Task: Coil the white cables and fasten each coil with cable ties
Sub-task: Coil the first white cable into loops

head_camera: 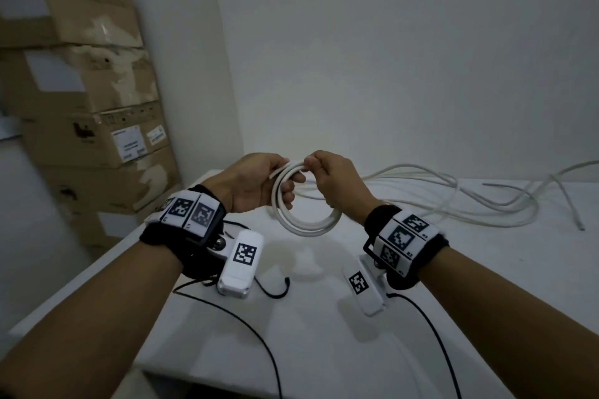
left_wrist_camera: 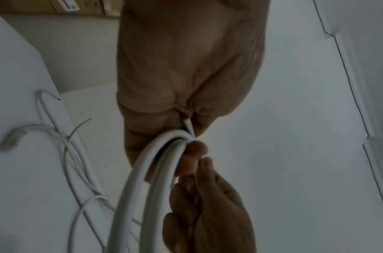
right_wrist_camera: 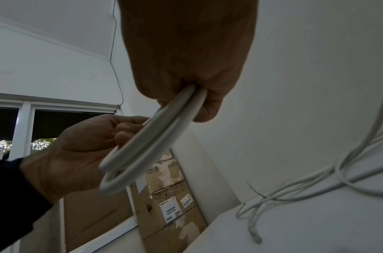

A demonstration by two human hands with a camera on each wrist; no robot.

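Note:
A small coil of white cable (head_camera: pixel 304 228) hangs in the air over the white table (head_camera: pixel 324 350). My left hand (head_camera: pixel 285 191) grips its left side, fingers through the ring. My right hand (head_camera: pixel 312 163) pinches its top, right beside the left thumb. In the left wrist view a thin white strip (left_wrist_camera: pixel 189 126), seemingly a cable tie, runs from the left hand (left_wrist_camera: pixel 175 119) onto the coil (left_wrist_camera: pixel 147 179), with the right hand's fingers (left_wrist_camera: pixel 199 171) against it. The right wrist view shows the coil (right_wrist_camera: pixel 143 149) edge-on between the right hand (right_wrist_camera: pixel 181 85) and the left hand (right_wrist_camera: pixel 121 130).
Loose white cables (head_camera: pixel 453 201) sprawl over the table's back right, ends (head_camera: pixel 580 227) pointing right. Stacked cardboard boxes (head_camera: pixel 90 126) stand left of the table against the wall. Black camera wires (head_camera: pixel 252 327) trail under my wrists. A dark window (right_wrist_camera: pixel 56 123) is off to the left.

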